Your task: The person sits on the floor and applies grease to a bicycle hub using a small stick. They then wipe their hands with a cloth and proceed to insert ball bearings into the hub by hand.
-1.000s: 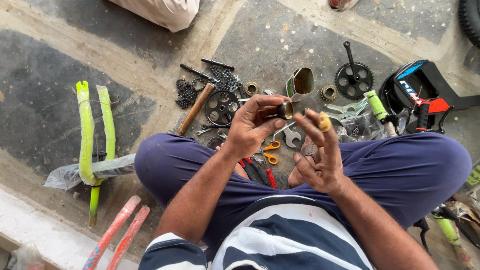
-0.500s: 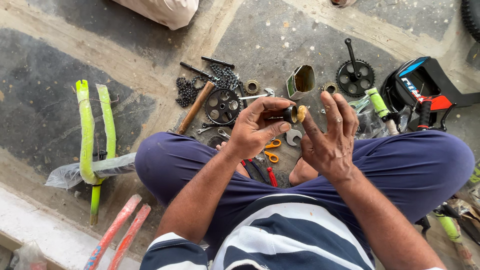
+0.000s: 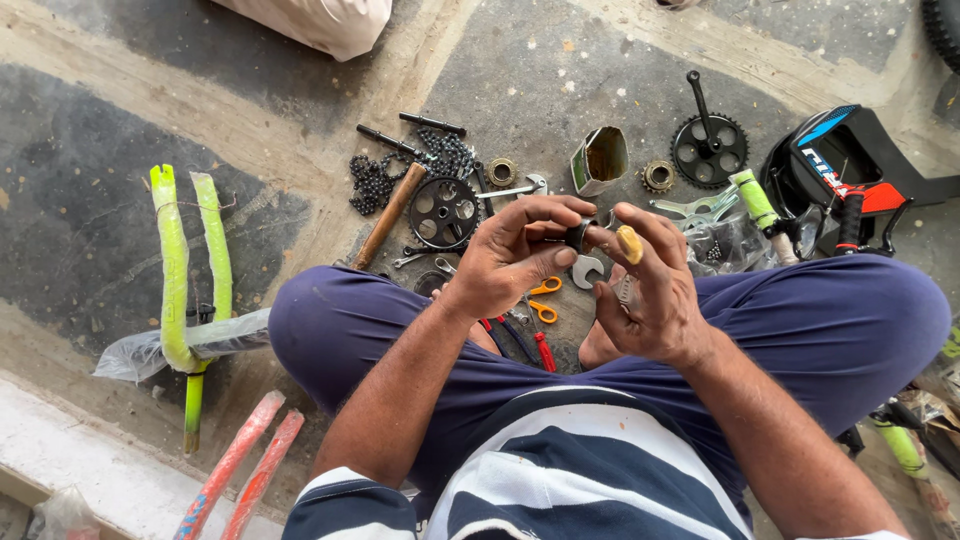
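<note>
Both hands meet above the crossed legs: the left hand (image 3: 510,262) pinches a small dark ring-shaped part (image 3: 578,234) between thumb and fingertips, while the right hand (image 3: 648,295), fingers loosely spread and holding nothing, carries a dab of yellow grease (image 3: 629,244) on one fingertip just beside the part. Greasing looks to be the step in hand; working the dab into the ring would call for a steady pinch. Beyond the hands on the concrete floor (image 3: 120,110) an open tin can (image 3: 599,158) lies tipped, brownish inside, its contents unclear. Near it lie a chainring with crank (image 3: 708,145), a loose chain (image 3: 375,180) and a wooden-handled hammer (image 3: 392,212).
</note>
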